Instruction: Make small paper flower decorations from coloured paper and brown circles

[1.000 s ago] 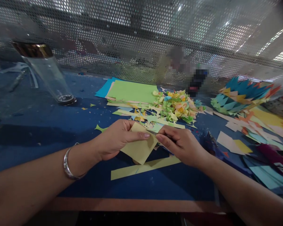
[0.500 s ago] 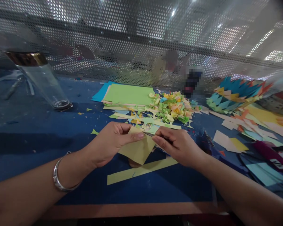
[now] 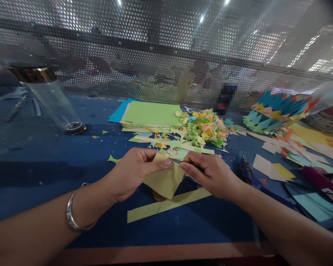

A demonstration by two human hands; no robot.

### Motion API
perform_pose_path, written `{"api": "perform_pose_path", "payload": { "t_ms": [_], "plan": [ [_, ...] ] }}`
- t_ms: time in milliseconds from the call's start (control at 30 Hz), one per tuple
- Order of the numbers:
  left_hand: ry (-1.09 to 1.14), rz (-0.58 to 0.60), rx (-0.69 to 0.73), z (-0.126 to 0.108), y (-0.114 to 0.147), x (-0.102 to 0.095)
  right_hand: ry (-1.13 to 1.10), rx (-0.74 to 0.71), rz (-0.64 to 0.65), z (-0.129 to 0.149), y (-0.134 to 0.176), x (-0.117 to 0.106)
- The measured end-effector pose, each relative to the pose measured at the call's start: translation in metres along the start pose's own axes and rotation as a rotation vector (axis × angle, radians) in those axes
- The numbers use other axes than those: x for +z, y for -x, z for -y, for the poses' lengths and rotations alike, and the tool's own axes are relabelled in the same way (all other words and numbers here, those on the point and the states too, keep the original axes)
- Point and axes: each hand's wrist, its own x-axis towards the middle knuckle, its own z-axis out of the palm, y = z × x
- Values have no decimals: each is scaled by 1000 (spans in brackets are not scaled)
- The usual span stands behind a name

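A pale yellow sheet of paper is pinched at its upper edge between the thumb and fingers of my left hand, tilted above the table. My right hand is closed around a tool of which only a thin, dark metal blade shows. That blade lies along the paper's top edge, close to my left thumb tip; its handle is hidden in my right hand. Below the sheet, a pale yellow paper strip with a short blue mark lies on the blue table.
Behind my hands are a stack of green paper and a heap of small folded paper pieces, with scraps around. A clear bottle stands left. On the right are a spiky paper bowl, loose papers and a purple object.
The view has shifted slightly, so the table things sit a little lower. My hands keep the same grip on the paper and the blade, with barely any movement.
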Motion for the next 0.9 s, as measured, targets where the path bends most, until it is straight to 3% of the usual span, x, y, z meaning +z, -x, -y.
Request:
{"api": "perform_pose_path", "payload": {
  "t_ms": [667, 900],
  "plan": [
    [-4, 36, -2, 6, -5, -2, 34, 5, 10, -3, 2, 1],
    [-91, -61, 85, -2, -2, -7, 53, -10, 12, -3, 1, 2]
  ]
}}
